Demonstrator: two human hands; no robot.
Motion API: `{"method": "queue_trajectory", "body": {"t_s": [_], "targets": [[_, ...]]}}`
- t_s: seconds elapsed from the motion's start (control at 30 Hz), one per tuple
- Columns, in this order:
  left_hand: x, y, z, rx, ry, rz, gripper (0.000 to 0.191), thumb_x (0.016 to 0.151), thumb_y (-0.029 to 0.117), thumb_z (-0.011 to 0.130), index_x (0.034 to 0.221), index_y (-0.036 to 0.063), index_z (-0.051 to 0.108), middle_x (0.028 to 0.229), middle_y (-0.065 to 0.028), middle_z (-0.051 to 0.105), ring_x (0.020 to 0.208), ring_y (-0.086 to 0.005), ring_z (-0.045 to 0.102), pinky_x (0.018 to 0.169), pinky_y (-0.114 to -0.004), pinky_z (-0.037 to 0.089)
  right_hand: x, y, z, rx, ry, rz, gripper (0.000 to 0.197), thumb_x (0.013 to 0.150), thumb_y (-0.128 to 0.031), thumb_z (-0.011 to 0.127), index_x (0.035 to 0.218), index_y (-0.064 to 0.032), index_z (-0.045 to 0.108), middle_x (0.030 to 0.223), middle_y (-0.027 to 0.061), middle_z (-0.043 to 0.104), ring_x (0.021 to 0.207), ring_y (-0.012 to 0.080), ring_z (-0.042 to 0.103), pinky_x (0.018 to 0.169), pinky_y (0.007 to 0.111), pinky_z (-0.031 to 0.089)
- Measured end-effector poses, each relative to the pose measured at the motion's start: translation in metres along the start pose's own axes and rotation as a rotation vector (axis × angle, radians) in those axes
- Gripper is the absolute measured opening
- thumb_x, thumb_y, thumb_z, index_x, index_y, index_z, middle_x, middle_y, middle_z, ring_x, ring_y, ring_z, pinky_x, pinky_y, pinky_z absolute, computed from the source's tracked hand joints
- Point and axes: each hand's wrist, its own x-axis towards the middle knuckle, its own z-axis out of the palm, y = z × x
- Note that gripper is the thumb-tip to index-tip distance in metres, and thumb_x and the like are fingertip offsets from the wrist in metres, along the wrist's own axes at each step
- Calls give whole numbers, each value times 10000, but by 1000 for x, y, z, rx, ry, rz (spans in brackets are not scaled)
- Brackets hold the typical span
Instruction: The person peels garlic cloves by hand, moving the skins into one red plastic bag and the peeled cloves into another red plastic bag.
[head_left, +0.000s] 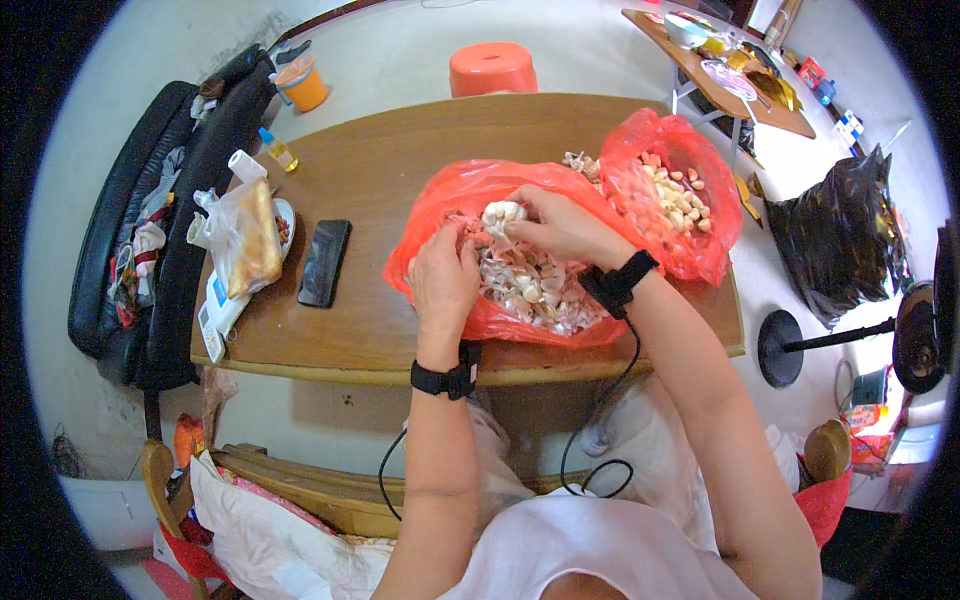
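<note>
Over an open red plastic bag (427, 225) on the wooden table, my right hand (551, 225) holds a white garlic bulb (501, 215) between thumb and fingers. My left hand (444, 274) is at the bag's left side, its fingertips near the bulb among the plastic and skins; whether it grips anything is hidden. Below both hands, the bag holds a heap of papery garlic skins (547, 292) with some cloves among them. To the right, a second red bag (720, 180) contains many garlic cloves (679, 202), mostly peeled. Some garlic skins (583, 163) lie between the bags.
A black smartphone (324, 264) lies left on the table (375, 165), near bagged bread (251, 240), a plate (287, 217) and a small bottle (279, 150). A red stool (493, 69) stands beyond. Black cables hang from my wrist straps. A black bag (840, 232) stands right.
</note>
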Motion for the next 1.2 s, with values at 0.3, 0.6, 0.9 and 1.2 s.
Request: {"method": "queue_trajectory", "body": {"t_s": [0.3, 0.6, 0.9, 1.2], "targets": [[-2, 7, -8, 481, -133, 33, 124, 704, 170, 647, 793, 85, 632, 826, -106, 601, 804, -277, 574, 706, -413, 413, -4, 0, -3, -673, 423, -118, 158, 784, -161, 547, 862, -24, 534, 761, 140, 562, 765, 341, 569, 678, 431, 456], [-3, 2, -14, 536, -220, 3, 174, 761, 215, 613, 835, 57, 618, 882, -130, 602, 857, -306, 573, 726, -434, 420, 22, -1, 47, -674, -2, -274, 104, 703, -67, 538, 779, -29, 597, 759, 152, 601, 731, 308, 604, 633, 394, 490], [-2, 2, -16, 306, 16, 39, 80, 752, 97, 571, 800, 36, 591, 822, -146, 591, 769, -332, 568, 710, -432, 429, 24, -6, 37, -548, -112, -102, 129, 767, -109, 534, 827, -6, 583, 749, 196, 603, 726, 328, 604, 643, 406, 472], [0, 24, -9, -522, -202, -33, 254, 826, 42, 548, 1077, 14, 578, 997, -148, 617, 880, -218, 615, 771, -303, 478, -26, -14, 0, 144, 22, -113, 199, 846, -183, 579, 929, -2, 576, 795, 106, 599, 735, 164, 564, 659, 300, 457]]}}
